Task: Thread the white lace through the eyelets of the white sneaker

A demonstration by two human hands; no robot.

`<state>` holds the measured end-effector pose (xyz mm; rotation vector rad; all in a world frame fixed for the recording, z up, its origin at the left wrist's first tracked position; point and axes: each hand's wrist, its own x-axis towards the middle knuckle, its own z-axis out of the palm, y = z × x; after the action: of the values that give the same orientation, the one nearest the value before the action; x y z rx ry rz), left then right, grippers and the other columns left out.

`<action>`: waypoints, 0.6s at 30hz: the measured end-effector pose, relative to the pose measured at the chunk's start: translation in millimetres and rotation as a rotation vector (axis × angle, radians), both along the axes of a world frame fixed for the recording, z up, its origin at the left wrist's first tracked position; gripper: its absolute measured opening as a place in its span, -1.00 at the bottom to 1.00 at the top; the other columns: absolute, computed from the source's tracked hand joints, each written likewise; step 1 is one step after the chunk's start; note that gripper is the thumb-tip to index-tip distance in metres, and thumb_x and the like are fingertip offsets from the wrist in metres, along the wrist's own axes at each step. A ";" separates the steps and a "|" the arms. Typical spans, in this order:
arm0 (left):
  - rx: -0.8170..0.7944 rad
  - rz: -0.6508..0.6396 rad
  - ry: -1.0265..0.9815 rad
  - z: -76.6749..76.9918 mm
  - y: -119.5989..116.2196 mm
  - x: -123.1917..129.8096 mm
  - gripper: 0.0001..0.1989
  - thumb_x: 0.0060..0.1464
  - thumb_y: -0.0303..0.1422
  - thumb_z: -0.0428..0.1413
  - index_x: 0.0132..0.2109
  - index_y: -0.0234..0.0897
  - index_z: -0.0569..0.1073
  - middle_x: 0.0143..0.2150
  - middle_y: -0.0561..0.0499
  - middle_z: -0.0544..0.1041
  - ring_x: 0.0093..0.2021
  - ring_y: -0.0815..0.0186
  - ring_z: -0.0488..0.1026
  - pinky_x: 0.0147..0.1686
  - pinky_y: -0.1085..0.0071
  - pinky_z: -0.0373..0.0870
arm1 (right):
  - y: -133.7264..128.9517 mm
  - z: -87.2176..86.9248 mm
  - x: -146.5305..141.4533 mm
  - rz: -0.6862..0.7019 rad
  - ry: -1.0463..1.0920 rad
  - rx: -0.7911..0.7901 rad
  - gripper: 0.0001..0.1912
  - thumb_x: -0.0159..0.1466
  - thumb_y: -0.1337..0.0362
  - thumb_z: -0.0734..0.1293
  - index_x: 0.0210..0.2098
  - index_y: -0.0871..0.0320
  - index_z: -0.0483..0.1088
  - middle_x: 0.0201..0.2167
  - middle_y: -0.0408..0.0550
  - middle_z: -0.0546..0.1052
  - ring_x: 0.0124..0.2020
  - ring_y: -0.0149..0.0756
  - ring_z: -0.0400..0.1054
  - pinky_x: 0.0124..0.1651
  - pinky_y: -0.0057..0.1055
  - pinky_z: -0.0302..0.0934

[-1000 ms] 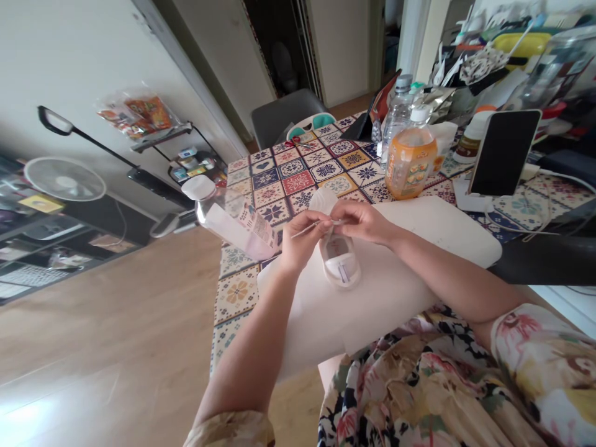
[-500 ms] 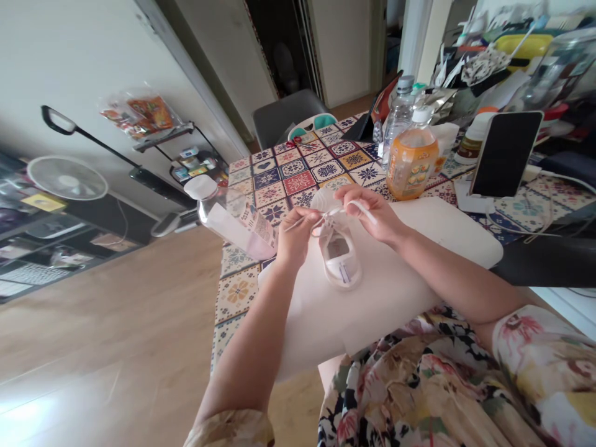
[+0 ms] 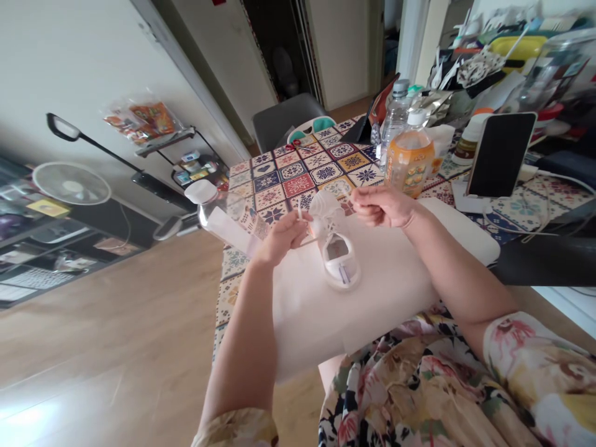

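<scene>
"Two hands over the shoe — what has each got?"

"The left hand (image 3: 283,239) is closed, thumb and fingers gripping a white lace (image 3: 300,210). The right hand (image 3: 385,208) has its fingertips pinched together, apparently on the lace's other end, though it's too thin and blurred there to be sure."

"And the white shoe (image 3: 343,274)?"

"Upright between them, heel nearest and toe pointing away — on a white sheet (image 3: 316,329) spread over the patterned tabletop (image 3: 298,184)."

"Anything close by?"

"A white-capped bottle (image 3: 228,225) just beyond the left hand, partly hidden by it. An orange-labelled bottle (image 3: 410,162) shows behind the right hand, and a phone (image 3: 501,155) leans on a stand (image 3: 468,200) farther right. Red-handled scissors (image 3: 294,146) lie near the far edge."
</scene>
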<state>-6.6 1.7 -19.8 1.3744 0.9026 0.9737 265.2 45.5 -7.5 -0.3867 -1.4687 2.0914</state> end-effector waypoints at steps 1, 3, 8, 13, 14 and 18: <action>0.002 -0.060 0.093 -1.0 0.6 -1.7 -0.73 0.06 -0.19 0.21 -0.21 -0.31 0.44 -0.65 0.23 0.10 -0.66 0.54 0.00 -0.65 0.58 -0.10 | -0.4 -1.3 -0.2 0.068 -0.079 0.000 -0.72 0.26 0.16 0.37 -0.40 0.12 0.18 -0.67 -0.38 -0.05 -0.69 -0.56 -0.22 -0.62 -0.58 -0.28; -0.009 -0.147 0.235 -1.8 1.0 -1.9 -0.71 0.04 -0.16 0.21 -0.26 -0.32 0.45 -0.62 0.20 0.14 -0.63 0.53 0.04 -0.63 0.55 -0.07 | -2.7 -4.4 -3.6 0.169 -0.180 0.025 -0.70 0.26 0.14 0.38 -0.39 0.14 0.20 -0.67 -0.39 -0.02 -0.69 -0.58 -0.21 -0.62 -0.58 -0.29; -0.038 -0.183 0.379 -0.6 -0.5 2.6 -0.69 0.06 -0.11 0.15 -0.29 -0.30 0.41 -0.64 0.19 0.17 -0.63 0.50 0.05 -0.60 0.51 -0.08 | -8.0 -11.0 -13.9 0.134 -0.293 0.169 -0.60 0.26 0.00 0.35 -0.47 0.17 0.23 -0.69 -0.35 0.07 -0.68 -0.58 -0.15 -0.62 -0.54 -0.26; -0.048 -0.058 0.514 -0.5 -0.4 -1.3 -0.70 0.12 -0.11 0.07 -0.34 -0.29 0.39 -0.72 0.20 0.13 -0.68 0.50 0.01 -0.60 0.50 -0.11 | -3.8 -14.7 -13.4 -0.014 -0.507 0.386 -0.51 0.23 -0.07 0.34 -0.58 0.19 0.25 -0.68 -0.27 0.20 -0.66 -0.57 -0.01 -0.59 -0.50 -0.18; -0.053 -0.066 0.553 -0.2 -0.3 -2.3 -0.69 0.12 -0.11 0.07 -0.36 -0.29 0.40 -0.72 0.20 0.13 -0.68 0.50 0.01 -0.61 0.50 -0.11 | -2.5 -15.3 -12.7 -0.016 -0.556 0.403 -0.52 0.21 -0.08 0.36 -0.56 0.20 0.28 -0.69 -0.27 0.20 -0.66 -0.56 -0.01 -0.59 -0.50 -0.19; -0.058 -0.162 0.621 1.6 -0.6 -3.8 -0.69 0.05 -0.10 0.13 -0.42 -0.28 0.41 -0.69 0.18 0.18 -0.67 0.51 0.05 -0.61 0.51 -0.06 | 1.2 -16.0 -10.3 0.002 -0.617 0.416 -0.58 0.15 -0.06 0.42 -0.45 0.20 0.35 -0.64 -0.26 0.31 -0.65 -0.56 0.00 -0.58 -0.50 -0.20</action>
<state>-10.4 1.1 -18.3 1.7040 1.2374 0.3863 254.9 46.6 -23.5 -0.9120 -2.1914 1.6679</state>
